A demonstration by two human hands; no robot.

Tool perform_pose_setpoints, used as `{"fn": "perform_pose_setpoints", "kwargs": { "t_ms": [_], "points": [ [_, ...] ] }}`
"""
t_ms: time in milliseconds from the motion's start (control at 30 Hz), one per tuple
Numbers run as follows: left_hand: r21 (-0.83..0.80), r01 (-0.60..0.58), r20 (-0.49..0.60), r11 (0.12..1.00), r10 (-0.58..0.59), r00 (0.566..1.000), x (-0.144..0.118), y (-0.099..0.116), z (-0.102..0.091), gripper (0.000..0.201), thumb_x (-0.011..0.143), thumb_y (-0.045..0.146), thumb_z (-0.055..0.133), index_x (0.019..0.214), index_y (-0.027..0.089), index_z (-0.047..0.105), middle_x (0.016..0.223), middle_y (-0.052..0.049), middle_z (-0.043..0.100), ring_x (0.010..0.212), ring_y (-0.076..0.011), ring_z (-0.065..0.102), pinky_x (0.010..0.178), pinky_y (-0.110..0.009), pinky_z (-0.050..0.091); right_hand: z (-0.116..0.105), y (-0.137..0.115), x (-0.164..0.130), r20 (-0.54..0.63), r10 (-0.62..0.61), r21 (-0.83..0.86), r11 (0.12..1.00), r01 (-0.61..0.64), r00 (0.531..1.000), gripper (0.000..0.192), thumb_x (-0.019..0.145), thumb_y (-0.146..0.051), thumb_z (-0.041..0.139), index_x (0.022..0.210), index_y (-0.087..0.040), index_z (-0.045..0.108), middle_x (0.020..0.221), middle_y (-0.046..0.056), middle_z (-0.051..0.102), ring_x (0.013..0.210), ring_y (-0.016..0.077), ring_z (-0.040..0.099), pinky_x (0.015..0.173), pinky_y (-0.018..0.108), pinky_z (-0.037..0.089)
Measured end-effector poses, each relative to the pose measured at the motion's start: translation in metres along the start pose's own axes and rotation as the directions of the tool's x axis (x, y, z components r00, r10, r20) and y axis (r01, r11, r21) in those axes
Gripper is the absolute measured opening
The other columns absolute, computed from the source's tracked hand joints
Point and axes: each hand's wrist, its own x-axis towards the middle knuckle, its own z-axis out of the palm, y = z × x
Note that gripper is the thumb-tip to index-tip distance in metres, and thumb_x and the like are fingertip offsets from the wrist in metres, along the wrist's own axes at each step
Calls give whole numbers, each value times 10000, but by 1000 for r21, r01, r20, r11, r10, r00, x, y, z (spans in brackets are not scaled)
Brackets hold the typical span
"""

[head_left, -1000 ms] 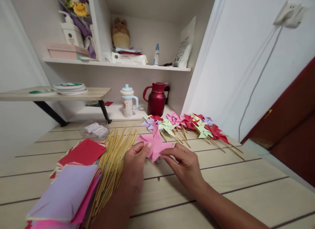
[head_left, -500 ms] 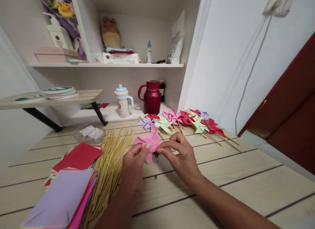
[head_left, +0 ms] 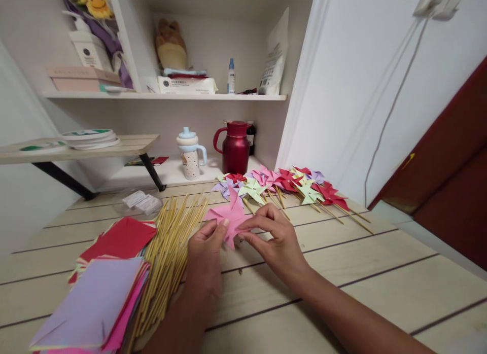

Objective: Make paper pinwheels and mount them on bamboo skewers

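Note:
A pink paper pinwheel (head_left: 233, 212) with folded blades is held up over the table between both hands. My left hand (head_left: 207, 245) pinches its lower left part, thumb in front. On the other side, my right hand (head_left: 274, 236) is closed with thumb and forefinger at the pinwheel's right blade. Whether a small part sits between the right fingertips is hidden. Just left of my left hand lies a spread bundle of thin wooden sticks (head_left: 171, 252). Finished pinwheels on sticks (head_left: 312, 192) in red, pink, green, yellow and purple lie at the back right.
Stacked coloured paper squares (head_left: 89, 298) lie at the front left, with red sheets (head_left: 122, 237) behind. A clear container (head_left: 139, 202) holds white packets. A lidded cup (head_left: 190, 156) and a red jug (head_left: 235, 148) stand at the back, near a small raised stand (head_left: 137, 143).
The pink pinwheel has turned and tilted a little, its lower blade now showing below the fingers. My right fingers have shifted slightly left against it. The camera view has moved a little.

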Motion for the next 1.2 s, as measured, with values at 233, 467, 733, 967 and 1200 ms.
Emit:
{"fn": "perform_pose_setpoints", "kwargs": {
  "t_ms": [233, 467, 733, 967, 1200],
  "points": [
    [-1, -9, -6, 1000, 9, 1000, 1, -2, -2, 194, 745, 344, 756, 820, 165, 745, 713, 4, 645, 699, -132, 558, 688, -241, 453, 1, -1, 0, 16, 48, 49, 998, -49, 999, 83, 798, -166, 751, 797, -246, 769, 768, 6, 531, 752, 172, 543, 677, 319, 446],
    [65, 6, -9, 998, -5, 1000, -5, 1, 3, 222, 727, 384, 751, 792, 172, 744, 683, 12, 649, 664, -137, 552, 645, -237, 431, -1, -4, 3, -4, 145, 78, 986, -144, 989, 62, 810, -188, 735, 779, -238, 756, 751, 4, 564, 754, 172, 562, 698, 321, 457],
    [181, -80, -45, 980, 90, 995, -5, 1, 5, 182, 729, 359, 754, 797, 190, 765, 762, 13, 679, 736, -134, 556, 697, -223, 426, -2, -6, 5, -28, 203, 35, 979, -202, 979, 112, 798, -193, 713, 688, -209, 695, 742, 16, 598, 748, 183, 568, 678, 321, 454],
    [196, -58, -68, 979, 73, 995, -5, 1, 6, 211, 714, 371, 766, 800, 178, 757, 751, 8, 675, 730, -138, 554, 698, -232, 429, -1, -2, 4, -34, 224, 26, 974, -223, 974, 117, 785, -194, 711, 673, -201, 678, 741, 10, 583, 738, 179, 562, 677, 315, 445],
    [212, -51, -121, 976, 78, 989, -7, 4, 10, 216, 657, 364, 798, 752, 172, 764, 744, -2, 687, 691, -137, 557, 673, -236, 436, -1, -1, 4, -50, 206, 25, 979, -205, 977, 130, 785, -184, 703, 661, -205, 670, 733, 9, 583, 727, 180, 559, 680, 319, 447]
  ]
}}
